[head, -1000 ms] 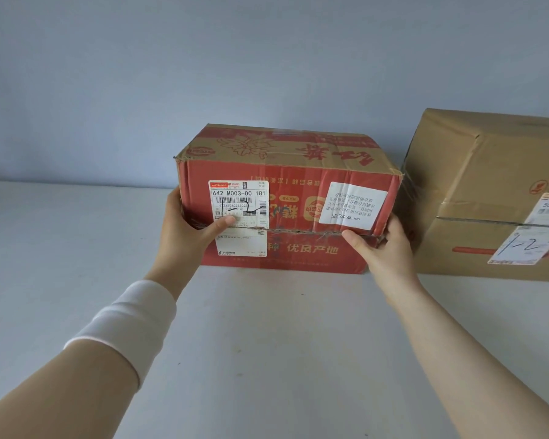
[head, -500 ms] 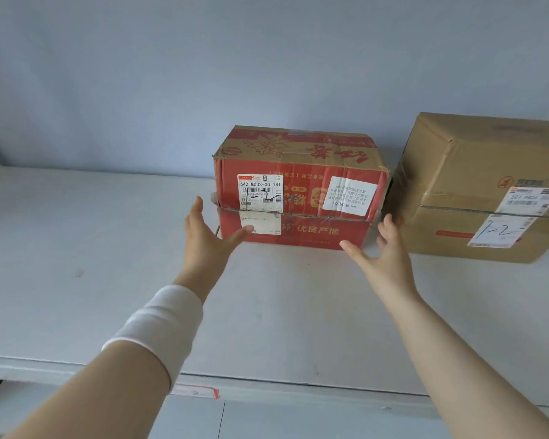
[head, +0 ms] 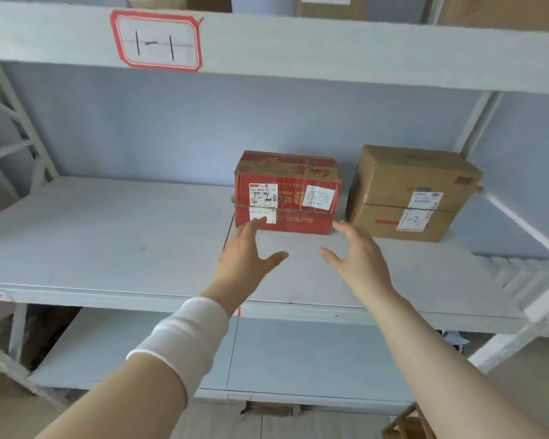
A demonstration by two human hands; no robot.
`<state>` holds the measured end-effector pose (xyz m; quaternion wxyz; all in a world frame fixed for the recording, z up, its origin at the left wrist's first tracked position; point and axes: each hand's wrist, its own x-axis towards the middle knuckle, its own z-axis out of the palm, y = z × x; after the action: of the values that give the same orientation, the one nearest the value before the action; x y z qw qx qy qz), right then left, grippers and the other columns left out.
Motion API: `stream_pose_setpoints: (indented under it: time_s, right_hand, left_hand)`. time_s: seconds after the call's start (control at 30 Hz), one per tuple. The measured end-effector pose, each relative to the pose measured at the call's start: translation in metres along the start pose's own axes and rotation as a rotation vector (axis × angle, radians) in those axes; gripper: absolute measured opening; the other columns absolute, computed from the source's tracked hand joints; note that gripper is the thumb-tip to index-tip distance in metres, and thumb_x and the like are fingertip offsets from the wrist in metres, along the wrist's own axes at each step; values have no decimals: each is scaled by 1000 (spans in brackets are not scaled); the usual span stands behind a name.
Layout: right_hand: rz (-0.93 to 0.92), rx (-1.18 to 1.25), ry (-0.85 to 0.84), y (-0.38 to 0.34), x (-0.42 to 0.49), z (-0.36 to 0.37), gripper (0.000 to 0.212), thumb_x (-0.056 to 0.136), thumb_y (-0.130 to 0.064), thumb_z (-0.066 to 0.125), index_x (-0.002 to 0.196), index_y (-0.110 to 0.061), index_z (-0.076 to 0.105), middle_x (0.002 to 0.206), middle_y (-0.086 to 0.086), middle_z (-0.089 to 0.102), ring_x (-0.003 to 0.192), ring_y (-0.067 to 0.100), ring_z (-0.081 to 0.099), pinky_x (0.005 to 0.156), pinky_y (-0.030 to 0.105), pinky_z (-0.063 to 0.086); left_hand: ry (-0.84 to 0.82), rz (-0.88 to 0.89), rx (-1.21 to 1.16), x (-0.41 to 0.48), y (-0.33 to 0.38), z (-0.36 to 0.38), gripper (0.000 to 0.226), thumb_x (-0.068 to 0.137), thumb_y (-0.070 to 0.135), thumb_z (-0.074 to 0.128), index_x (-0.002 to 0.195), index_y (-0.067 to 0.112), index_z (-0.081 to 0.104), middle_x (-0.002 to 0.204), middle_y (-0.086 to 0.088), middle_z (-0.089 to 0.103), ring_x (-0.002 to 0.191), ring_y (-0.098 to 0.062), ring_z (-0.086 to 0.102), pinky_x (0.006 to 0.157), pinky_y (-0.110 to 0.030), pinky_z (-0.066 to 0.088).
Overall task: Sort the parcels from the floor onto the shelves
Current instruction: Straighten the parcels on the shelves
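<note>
A red printed parcel (head: 287, 191) with white labels stands at the back of the grey middle shelf (head: 108, 248). To its right stands a brown parcel (head: 412, 191) marked 1-2. My left hand (head: 244, 258) hovers in front of the red parcel's lower left corner, fingers spread, holding nothing. In front of its lower right corner my right hand (head: 358, 258) is also spread and apart from the box.
The shelf beam above carries a red-framed tag reading 1-1 (head: 156, 41), with more cartons on that level. A lower shelf (head: 298, 359) lies beneath. White shelf posts stand at left and right, and a brown carton corner (head: 406, 423) shows on the floor.
Both hands let go of the red parcel and drew back from it toward me. The view pulled away, now showing the shelf above and the shelf below.
</note>
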<state>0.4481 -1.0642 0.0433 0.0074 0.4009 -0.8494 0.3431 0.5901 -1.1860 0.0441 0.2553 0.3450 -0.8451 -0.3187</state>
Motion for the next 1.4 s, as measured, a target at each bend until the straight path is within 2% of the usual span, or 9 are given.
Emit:
stream_pose_setpoints:
  time_s: [0.17, 0.33, 0.5, 0.73, 0.83, 0.97, 1.07, 1.2, 1.4]
  right_hand:
    - [-95, -78, 51, -23, -26, -58, 54, 88, -34, 61, 138, -22, 43, 139, -4, 46, 126, 14, 44, 92, 27, 39]
    - [-153, -80, 82, -26, -47, -101, 54, 88, -34, 61, 137, -22, 43, 140, -5, 47, 128, 14, 43, 93, 26, 38]
    - [-206, -66, 123, -12, -70, -154, 53, 88, -35, 61, 137, -24, 44, 139, -8, 47, 127, 12, 43, 92, 26, 38]
    - [-231, -53, 228, 20, -83, -239, 52, 87, -32, 63, 136, -23, 46, 135, -7, 50, 121, 13, 48, 84, 20, 35]
    - [-224, -35, 295, 26, -73, -270, 50, 87, -32, 63, 134, -24, 47, 132, -6, 51, 113, 15, 53, 80, 19, 35]
    - [-235, 1, 377, 26, -46, -301, 51, 88, -32, 62, 135, -23, 46, 135, -7, 49, 125, 12, 45, 89, 16, 32]
    - [-230, 20, 423, 21, -14, -320, 52, 87, -34, 62, 135, -21, 45, 138, -6, 48, 128, 13, 43, 97, 25, 36]
    - [-221, 31, 493, 16, 38, -343, 57, 86, -35, 63, 138, -20, 42, 140, -2, 46, 129, 16, 43, 100, 32, 38]
    - [-89, 173, 510, 25, 114, -378, 72, 81, -39, 69, 141, -17, 35, 144, 3, 40, 131, 19, 41, 101, 31, 35]
  left_hand:
    - [18, 122, 81, -31, 53, -27, 69, 84, 35, 66, 142, 23, 32, 145, 3, 39, 131, -16, 40, 104, -29, 33]
    - [50, 185, 127, -58, 95, -36, 65, 86, 32, 65, 141, 22, 32, 143, 2, 41, 127, -18, 44, 101, -32, 37]
    - [109, 231, 131, -83, 148, -31, 63, 86, 27, 65, 141, 20, 35, 143, 1, 42, 129, -19, 44, 103, -36, 39]
    - [138, 305, 117, -92, 234, -14, 61, 88, 28, 62, 142, 23, 33, 142, 3, 41, 131, -17, 39, 106, -34, 33]
    - [143, 329, 86, -82, 267, -11, 62, 88, 28, 62, 142, 22, 32, 144, 1, 40, 132, -18, 38, 108, -37, 32]
    - [153, 361, 51, -55, 305, -9, 62, 88, 30, 61, 142, 23, 31, 146, 3, 38, 132, -17, 38, 107, -34, 33]
    - [175, 388, 35, -22, 330, -11, 64, 88, 32, 62, 142, 20, 30, 146, 1, 38, 133, -18, 38, 109, -35, 32]
    - [184, 419, -25, 28, 355, -17, 67, 88, 33, 62, 144, 17, 28, 146, 0, 37, 133, -16, 38, 103, -28, 33]
    - [145, 367, -164, 109, 383, -22, 82, 84, 32, 67, 147, 14, 18, 151, -4, 30, 139, -17, 29, 107, -30, 28]
